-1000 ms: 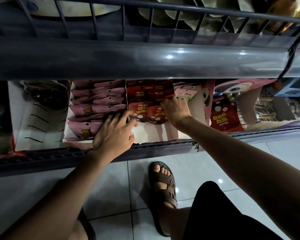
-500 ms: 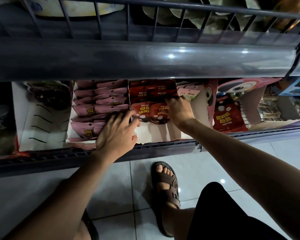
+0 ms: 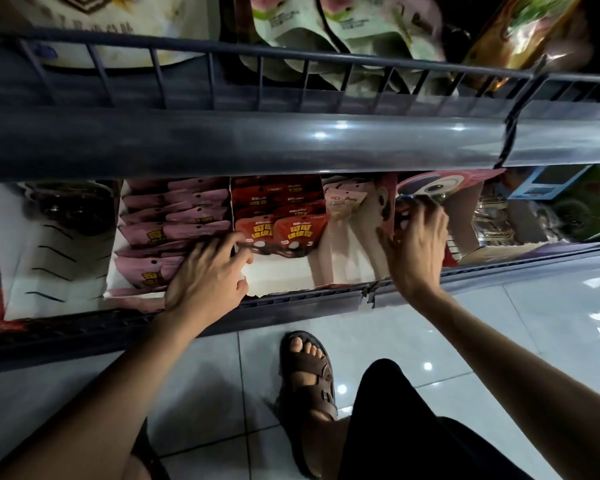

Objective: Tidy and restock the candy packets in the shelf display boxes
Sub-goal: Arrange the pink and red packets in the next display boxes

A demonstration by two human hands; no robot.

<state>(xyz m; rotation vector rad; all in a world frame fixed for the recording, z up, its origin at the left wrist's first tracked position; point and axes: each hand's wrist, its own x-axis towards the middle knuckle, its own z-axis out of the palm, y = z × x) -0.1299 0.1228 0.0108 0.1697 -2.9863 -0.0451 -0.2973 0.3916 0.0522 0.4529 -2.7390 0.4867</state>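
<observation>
On the lower shelf stand display boxes side by side. Pink candy packets (image 3: pixel 174 230) fill the left box in rows. Red candy packets (image 3: pixel 291 230) stand in the middle box, whose white floor (image 3: pixel 278 275) shows bare in front of them. My left hand (image 3: pixel 208 275) lies at the divider between these two, fingers stretched to the lower edge of the front red packet. A pale packet (image 3: pixel 343 199) sits at the back of the third box. My right hand (image 3: pixel 416 244) straddles that box's pink side wall (image 3: pixel 387 199), fingers reaching into the cartoon-eyed box beyond, hiding its red packets.
The upper shelf's grey front rail (image 3: pixel 291 140) overhangs the boxes and hides their backs. A white box (image 3: pixel 49 254) with dark goods stands at the far left. Silver-wrapped items (image 3: pixel 492 223) lie at the right. My sandalled foot (image 3: pixel 309 372) stands on the tiled floor below.
My right hand left the red packets in the middle box and moved right to the cartoon-eyed box. My left hand stayed at the divider. The camera moved closer.
</observation>
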